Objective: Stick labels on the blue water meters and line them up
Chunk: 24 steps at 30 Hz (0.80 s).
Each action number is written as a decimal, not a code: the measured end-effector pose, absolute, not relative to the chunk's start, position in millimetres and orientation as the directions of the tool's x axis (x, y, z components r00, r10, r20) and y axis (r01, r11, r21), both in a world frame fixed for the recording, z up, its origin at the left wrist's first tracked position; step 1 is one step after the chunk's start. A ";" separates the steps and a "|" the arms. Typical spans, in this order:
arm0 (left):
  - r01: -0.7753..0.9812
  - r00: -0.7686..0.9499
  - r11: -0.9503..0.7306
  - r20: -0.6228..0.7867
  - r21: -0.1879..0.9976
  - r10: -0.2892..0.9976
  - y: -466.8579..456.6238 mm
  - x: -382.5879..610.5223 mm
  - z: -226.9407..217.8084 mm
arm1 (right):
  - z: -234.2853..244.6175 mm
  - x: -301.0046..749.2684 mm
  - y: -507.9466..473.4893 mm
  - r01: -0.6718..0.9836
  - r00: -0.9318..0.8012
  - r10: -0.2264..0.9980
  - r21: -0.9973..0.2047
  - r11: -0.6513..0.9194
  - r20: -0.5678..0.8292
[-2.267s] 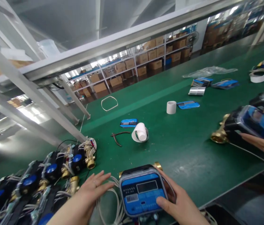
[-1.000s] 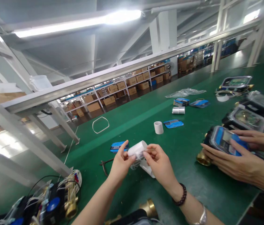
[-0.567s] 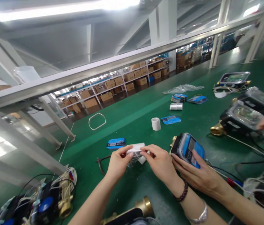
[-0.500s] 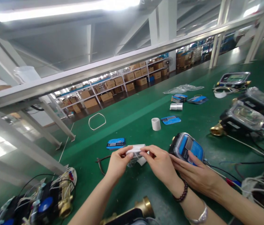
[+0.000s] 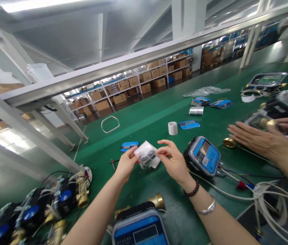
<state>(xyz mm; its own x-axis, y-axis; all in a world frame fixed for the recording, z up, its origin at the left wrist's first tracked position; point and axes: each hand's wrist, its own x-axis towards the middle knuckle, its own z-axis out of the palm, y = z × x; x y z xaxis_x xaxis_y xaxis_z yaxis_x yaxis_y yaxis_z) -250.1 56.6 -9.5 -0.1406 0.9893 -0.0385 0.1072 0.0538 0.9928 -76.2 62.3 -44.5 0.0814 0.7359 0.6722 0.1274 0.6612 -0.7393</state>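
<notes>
My left hand (image 5: 126, 162) pinches the left edge of a strip of silvery-white labels (image 5: 147, 154), which is tilted toward me above the table. At the strip's right edge, the thumb and index finger of my right hand (image 5: 172, 160) close on its border; whether a single label lies between them is too small to tell. Behind my left fingers sits a blue faceplate (image 5: 129, 146). Beside my right hand stands a meter with a blue face (image 5: 205, 156). Below my hands, another blue-faced meter (image 5: 140, 226) with a brass fitting (image 5: 156, 200) is partly cut off.
A white roll (image 5: 172, 128), a blue plate (image 5: 189, 125) and a silvery label roll (image 5: 196, 111) lie farther back. At right, a co-worker's hands (image 5: 264, 139) are over a clear-covered meter. Several brass-fitted meters (image 5: 64, 197) crowd the left; coiled cables (image 5: 269, 200) lie at right.
The label strip has turned to show its face, and my right hand has shifted slightly off it to the right. The co-worker's hand has left the blue-faced meter and moved right.
</notes>
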 end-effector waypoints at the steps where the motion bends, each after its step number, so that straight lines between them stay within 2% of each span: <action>1: 0.120 -0.159 0.069 -0.049 0.990 0.986 46.8 -256.1 -6.0 | -44.4 -75.6 63.1 0.123 0.112 0.736 -0.744 0.656 0.668; 4: 0.237 -0.176 0.095 -0.054 0.967 0.983 -3.0 -279.9 -0.4 | -43.4 -73.5 59.4 0.119 0.147 0.750 -0.764 0.634 0.645; 6: 0.322 -0.176 0.102 -0.046 0.941 0.983 -48.0 -295.9 -6.5 | -43.1 -71.5 46.0 0.084 0.065 0.819 -0.821 0.565 0.571; 9: 0.321 -0.270 0.163 -0.074 0.933 0.960 -112.7 -310.2 -37.1 | -47.5 -69.1 8.1 0.020 -0.281 0.905 -0.941 0.337 0.318; 11: 0.272 -0.256 0.191 -0.120 0.943 0.959 -142.9 -308.9 -68.2 | -55.1 -70.2 -20.3 0.034 -0.512 0.845 -0.979 0.201 0.156; 12: 0.250 -0.254 0.196 -0.131 0.948 0.958 -152.9 -304.8 -84.2 | -59.5 -71.7 -32.5 0.048 -0.570 0.814 -0.984 0.171 0.113; 14: 0.232 -0.284 0.181 -0.112 0.956 0.952 -163.9 -291.8 -111.2 | -67.0 -75.6 -50.6 0.072 -0.571 0.815 -0.983 0.167 0.097; 17: 0.206 -0.349 0.112 -0.034 0.972 0.937 -166.6 -272.1 -127.4 | -65.7 -80.0 -64.7 0.107 -0.472 0.876 -0.980 0.168 0.099; 21: 0.087 -0.325 0.052 -0.021 0.995 0.945 -166.3 -265.9 -110.0 | -36.2 -78.0 -80.8 0.266 -0.365 0.929 -0.949 0.167 0.062; 24: 0.067 -0.368 0.044 -0.016 0.997 0.930 -166.4 -269.1 -95.6 | -11.8 -76.1 -96.3 0.415 -0.309 0.939 -0.867 0.276 0.150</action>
